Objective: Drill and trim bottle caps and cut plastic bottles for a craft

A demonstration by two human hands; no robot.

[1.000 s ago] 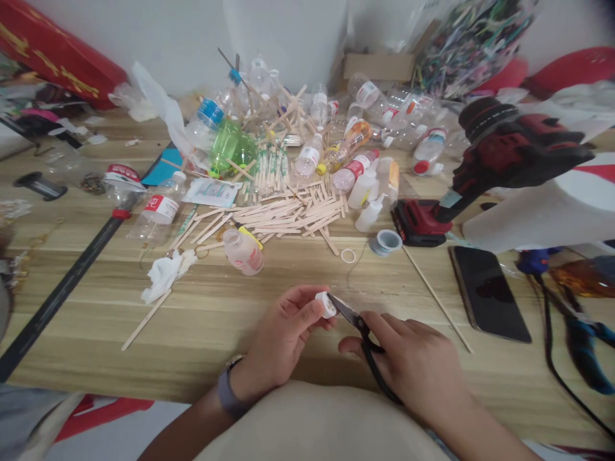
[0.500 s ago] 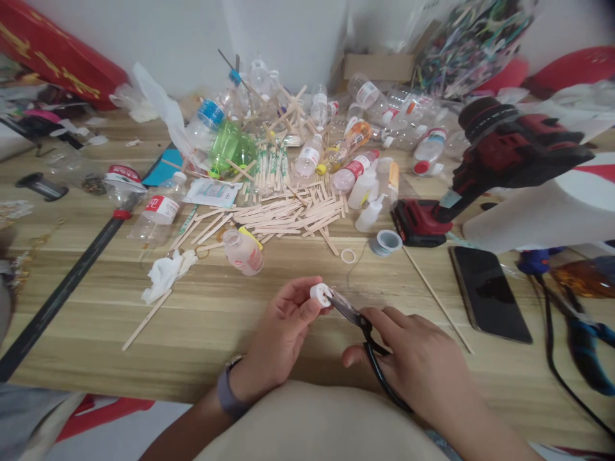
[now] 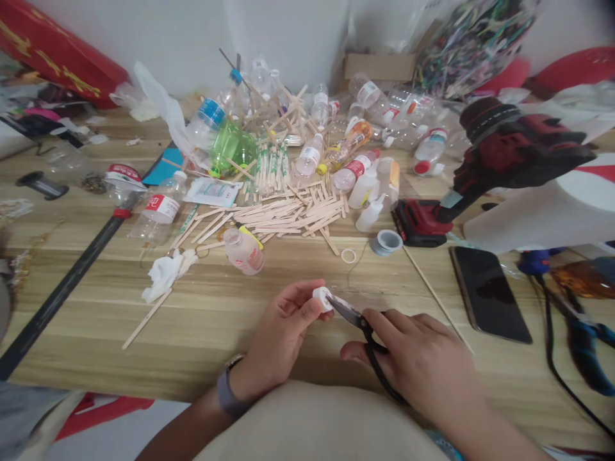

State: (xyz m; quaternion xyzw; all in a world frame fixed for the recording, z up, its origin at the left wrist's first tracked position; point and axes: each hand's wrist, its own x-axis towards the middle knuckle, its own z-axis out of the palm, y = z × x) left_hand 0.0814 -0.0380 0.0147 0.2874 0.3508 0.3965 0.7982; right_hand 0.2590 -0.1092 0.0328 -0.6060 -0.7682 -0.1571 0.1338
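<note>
While the left hand pinches a small white cap, its grip closed on it just above the bench, the right hand keeps its grip closed around black scissors, blade tips touching the cap. All are left of the phone; wooden sticks lie farther back-left of it.

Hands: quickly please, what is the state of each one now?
Left hand: closed on a small white cap.
Right hand: closed on black scissors, blade tips at the cap.
</note>
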